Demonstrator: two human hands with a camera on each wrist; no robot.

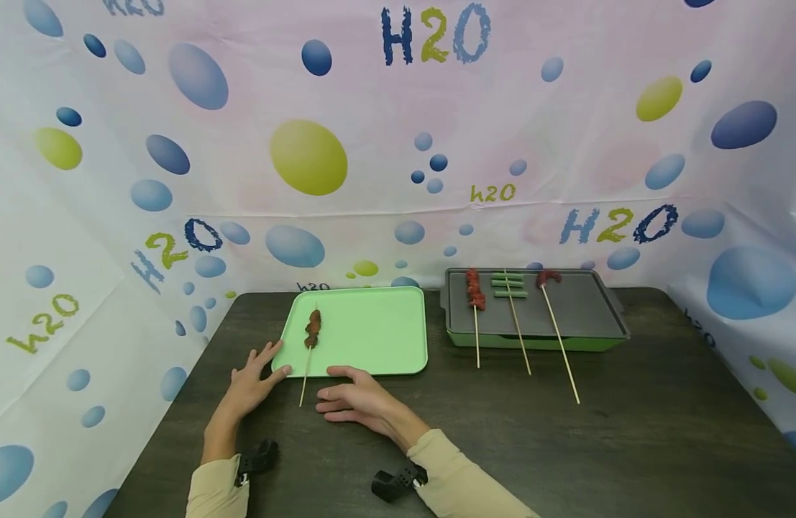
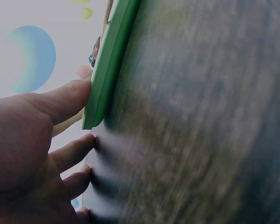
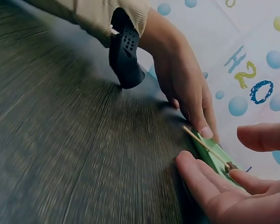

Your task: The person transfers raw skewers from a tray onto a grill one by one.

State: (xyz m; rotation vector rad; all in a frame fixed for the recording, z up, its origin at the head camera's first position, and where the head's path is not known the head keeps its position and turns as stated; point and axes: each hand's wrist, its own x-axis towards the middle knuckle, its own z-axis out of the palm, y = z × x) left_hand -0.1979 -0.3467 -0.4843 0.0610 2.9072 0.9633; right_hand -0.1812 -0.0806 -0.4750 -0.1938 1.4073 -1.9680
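Note:
A light green tray (image 1: 372, 331) lies on the dark table, bearing one skewer of browned meat (image 1: 313, 329) near its left end. The bare stick of that skewer sticks out over the tray's front edge. My left hand (image 1: 245, 390) is at the tray's front left corner, fingers spread; in the left wrist view the thumb touches the green rim (image 2: 113, 60) and the other fingertips rest on the table. Just right of the stick's end, my right hand (image 1: 365, 404) hovers with loosely bent fingers and nothing in its grasp. In the right wrist view its thumb stands apart from the fingers.
Right of the tray stands a grey-topped grill (image 1: 585, 309) with a green base. Across it lie a red meat skewer (image 1: 475, 291), a skewer of green pieces (image 1: 510, 283) and one with a curled reddish piece (image 1: 549, 278), their sticks overhanging the front. A printed curtain (image 1: 372, 86) hangs behind.

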